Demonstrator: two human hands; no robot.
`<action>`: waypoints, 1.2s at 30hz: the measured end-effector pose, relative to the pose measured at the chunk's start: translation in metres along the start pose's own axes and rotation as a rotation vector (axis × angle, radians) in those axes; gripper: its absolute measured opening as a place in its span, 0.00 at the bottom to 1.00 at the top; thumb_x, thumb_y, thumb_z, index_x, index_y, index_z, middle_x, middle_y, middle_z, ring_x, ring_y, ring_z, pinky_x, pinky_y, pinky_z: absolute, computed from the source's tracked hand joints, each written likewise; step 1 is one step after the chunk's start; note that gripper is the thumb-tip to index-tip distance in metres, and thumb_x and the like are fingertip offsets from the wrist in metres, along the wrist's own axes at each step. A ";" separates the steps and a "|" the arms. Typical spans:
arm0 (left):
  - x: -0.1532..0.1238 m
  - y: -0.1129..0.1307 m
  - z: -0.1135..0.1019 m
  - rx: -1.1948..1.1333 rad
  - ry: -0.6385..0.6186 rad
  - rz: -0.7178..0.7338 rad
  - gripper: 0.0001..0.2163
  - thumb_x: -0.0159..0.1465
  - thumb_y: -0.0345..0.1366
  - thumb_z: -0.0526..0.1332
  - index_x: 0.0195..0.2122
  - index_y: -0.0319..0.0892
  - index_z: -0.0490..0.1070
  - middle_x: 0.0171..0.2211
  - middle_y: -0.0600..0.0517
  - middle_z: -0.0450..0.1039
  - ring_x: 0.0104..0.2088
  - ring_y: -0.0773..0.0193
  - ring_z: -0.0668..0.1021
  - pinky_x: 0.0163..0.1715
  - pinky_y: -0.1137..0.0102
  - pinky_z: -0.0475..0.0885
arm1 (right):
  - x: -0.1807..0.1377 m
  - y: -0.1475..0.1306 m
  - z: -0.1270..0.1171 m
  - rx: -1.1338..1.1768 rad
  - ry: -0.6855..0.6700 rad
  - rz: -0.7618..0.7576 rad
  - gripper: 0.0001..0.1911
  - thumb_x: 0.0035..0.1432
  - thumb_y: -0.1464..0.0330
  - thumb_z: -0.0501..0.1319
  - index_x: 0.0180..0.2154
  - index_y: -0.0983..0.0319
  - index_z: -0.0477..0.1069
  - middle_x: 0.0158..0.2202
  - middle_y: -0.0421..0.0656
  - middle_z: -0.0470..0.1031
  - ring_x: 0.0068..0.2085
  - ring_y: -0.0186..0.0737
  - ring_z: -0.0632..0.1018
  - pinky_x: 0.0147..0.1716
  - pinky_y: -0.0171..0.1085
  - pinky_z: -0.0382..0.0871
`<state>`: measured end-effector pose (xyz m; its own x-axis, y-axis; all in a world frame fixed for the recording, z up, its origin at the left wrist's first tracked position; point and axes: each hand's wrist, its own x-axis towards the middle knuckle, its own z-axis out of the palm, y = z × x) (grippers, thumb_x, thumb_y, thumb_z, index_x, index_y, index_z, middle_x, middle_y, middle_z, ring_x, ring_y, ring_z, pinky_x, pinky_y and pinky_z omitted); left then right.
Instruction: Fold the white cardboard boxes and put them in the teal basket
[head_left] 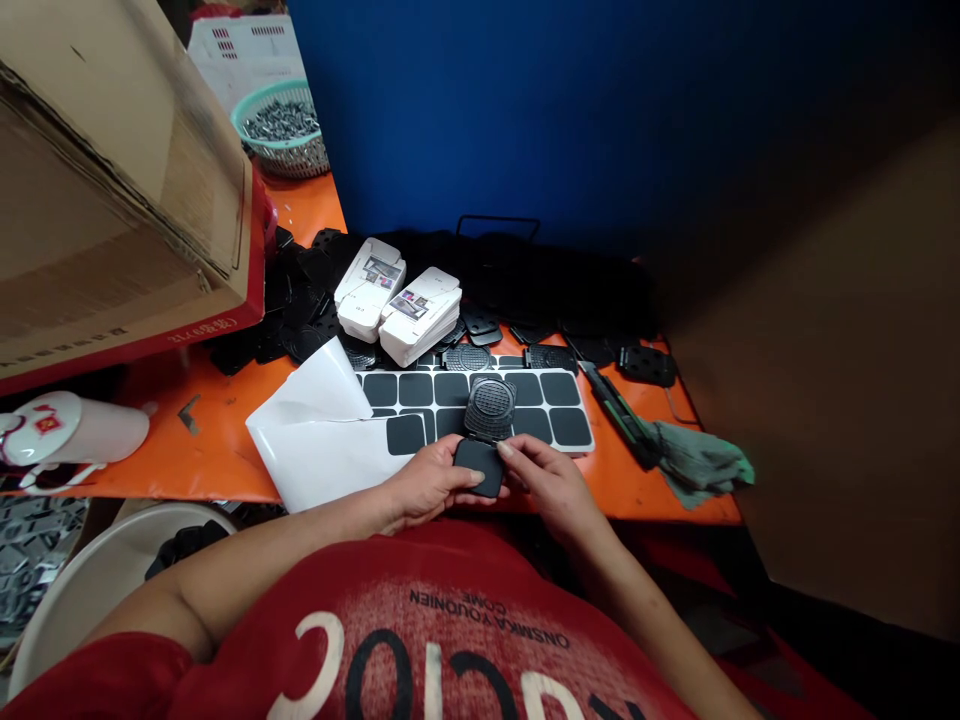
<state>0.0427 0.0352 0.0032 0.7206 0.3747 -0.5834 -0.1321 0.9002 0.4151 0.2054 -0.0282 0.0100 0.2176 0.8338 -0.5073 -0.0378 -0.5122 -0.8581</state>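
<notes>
Between my hands is a black hinged plastic piece (pixel 491 408), opened out, its ribbed, round-patterned half pointing away from me. Its near half carries a smooth black square pad (pixel 480 468). My left hand (pixel 435 482) grips this near half, thumb lying on the pad. With thumb and fingers closed, my right hand (pixel 546 478) pinches the pad's right edge close to the hinge. Beneath lies a sheet of black square stickers (pixel 536 388) in rows. White backing paper (pixel 319 440), peeled and folded over, covers its left part and bears one black square.
Two stacks of white cards (pixel 420 312) stand behind the sheet, among piled black plastic parts (pixel 300 300). A utility knife (pixel 622 415) and grey-green cloth (pixel 697 462) lie right. Left are a cardboard box (pixel 112 200), a white mug (pixel 82 430) and a basin (pixel 82 600).
</notes>
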 end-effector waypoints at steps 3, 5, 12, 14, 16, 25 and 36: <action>0.000 0.003 -0.001 -0.036 -0.021 -0.047 0.13 0.61 0.37 0.63 0.43 0.37 0.64 0.32 0.43 0.78 0.31 0.53 0.83 0.32 0.64 0.77 | -0.001 0.001 0.009 0.092 0.017 0.047 0.21 0.52 0.50 0.65 0.28 0.61 0.66 0.17 0.33 0.66 0.16 0.29 0.66 0.15 0.29 0.60; -0.001 0.005 0.000 -0.028 -0.046 -0.062 0.16 0.62 0.42 0.62 0.44 0.36 0.64 0.31 0.41 0.78 0.31 0.53 0.83 0.31 0.65 0.77 | -0.002 0.001 0.013 0.135 0.034 0.055 0.21 0.51 0.50 0.65 0.27 0.61 0.66 0.16 0.33 0.66 0.15 0.28 0.65 0.14 0.28 0.58; -0.005 0.003 0.006 0.262 0.111 0.088 0.17 0.50 0.32 0.70 0.38 0.38 0.66 0.19 0.52 0.75 0.14 0.69 0.74 0.13 0.79 0.64 | -0.007 -0.001 0.027 0.155 0.080 0.012 0.20 0.51 0.51 0.66 0.31 0.59 0.64 0.19 0.34 0.69 0.19 0.34 0.73 0.17 0.31 0.68; -0.006 0.004 0.007 0.284 0.126 0.112 0.15 0.51 0.33 0.69 0.36 0.38 0.67 0.18 0.54 0.74 0.12 0.72 0.71 0.11 0.80 0.60 | -0.008 -0.001 0.028 0.137 0.074 -0.015 0.20 0.51 0.50 0.66 0.32 0.58 0.64 0.22 0.35 0.70 0.20 0.36 0.75 0.19 0.33 0.71; -0.007 0.006 0.006 0.304 0.128 0.118 0.15 0.52 0.37 0.69 0.36 0.38 0.67 0.18 0.53 0.74 0.11 0.73 0.70 0.11 0.80 0.59 | -0.007 -0.002 0.028 0.105 0.054 -0.050 0.20 0.52 0.50 0.65 0.31 0.58 0.65 0.21 0.35 0.70 0.20 0.36 0.74 0.19 0.33 0.70; -0.028 0.018 -0.006 0.368 0.054 0.157 0.14 0.50 0.37 0.70 0.34 0.39 0.69 0.20 0.56 0.72 0.14 0.73 0.71 0.15 0.80 0.62 | -0.012 -0.002 0.028 -0.199 0.011 -0.326 0.15 0.58 0.54 0.61 0.34 0.59 0.69 0.26 0.39 0.71 0.26 0.38 0.73 0.26 0.35 0.69; -0.171 0.066 -0.094 0.531 0.494 0.237 0.13 0.50 0.43 0.69 0.26 0.37 0.73 0.19 0.50 0.75 0.14 0.70 0.70 0.14 0.77 0.63 | 0.020 -0.015 0.010 -0.665 -0.301 -0.671 0.09 0.63 0.61 0.57 0.36 0.56 0.74 0.32 0.44 0.78 0.32 0.42 0.78 0.30 0.36 0.71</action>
<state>-0.1533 0.0510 0.0645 0.3089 0.7132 -0.6292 0.1899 0.6020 0.7756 0.2004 -0.0019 0.0115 -0.2670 0.9636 -0.0108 0.5774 0.1510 -0.8024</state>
